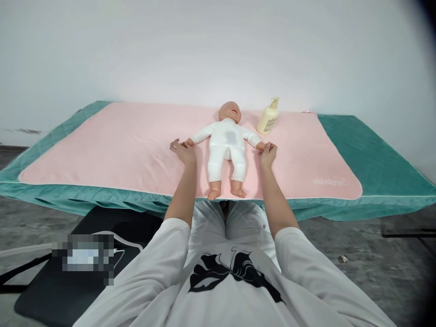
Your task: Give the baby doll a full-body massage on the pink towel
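A baby doll [227, 141] in a white bodysuit lies on its back on a pink mat [136, 141], head toward the wall, feet at the near edge. Both its arms are stretched out sideways. My left hand [184, 151] grips the doll's hand on the left side, fingers curled round it. On the other side my right hand [269, 154] pinches the doll's other hand between thumb and fingers. A cream pump bottle [268, 119] stands upright on the mat, beyond my right hand and beside the doll's head.
Under the mat is a table with a green quilted cover [371, 154], its far side against a white wall [218, 50]. A black chair [51, 295] stands at the lower left, with a blurred-out item and a pale strap on it.
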Demonstrator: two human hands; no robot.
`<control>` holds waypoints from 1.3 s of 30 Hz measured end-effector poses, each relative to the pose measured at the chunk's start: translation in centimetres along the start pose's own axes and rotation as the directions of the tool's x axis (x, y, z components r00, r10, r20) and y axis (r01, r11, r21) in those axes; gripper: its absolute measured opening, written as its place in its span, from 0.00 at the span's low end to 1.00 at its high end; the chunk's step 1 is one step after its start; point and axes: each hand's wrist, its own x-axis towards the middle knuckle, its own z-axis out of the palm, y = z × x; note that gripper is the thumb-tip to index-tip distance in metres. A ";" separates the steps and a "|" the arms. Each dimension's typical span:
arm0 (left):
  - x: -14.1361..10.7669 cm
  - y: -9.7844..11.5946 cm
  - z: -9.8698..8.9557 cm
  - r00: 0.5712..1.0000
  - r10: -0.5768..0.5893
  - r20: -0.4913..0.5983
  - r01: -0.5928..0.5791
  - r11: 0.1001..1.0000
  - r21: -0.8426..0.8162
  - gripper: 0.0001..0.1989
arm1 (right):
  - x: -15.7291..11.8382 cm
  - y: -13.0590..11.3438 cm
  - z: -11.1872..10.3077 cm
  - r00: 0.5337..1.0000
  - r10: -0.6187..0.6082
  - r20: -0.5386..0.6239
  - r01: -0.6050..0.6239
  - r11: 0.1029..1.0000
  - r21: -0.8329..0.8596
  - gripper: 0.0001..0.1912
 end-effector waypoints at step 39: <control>-20.8 -2.5 -12.6 0.894 0.352 0.277 -0.420 0.873 0.249 0.28 | -0.3 -0.3 0.4 0.998 0.014 -0.065 -0.023 0.990 -0.142 0.15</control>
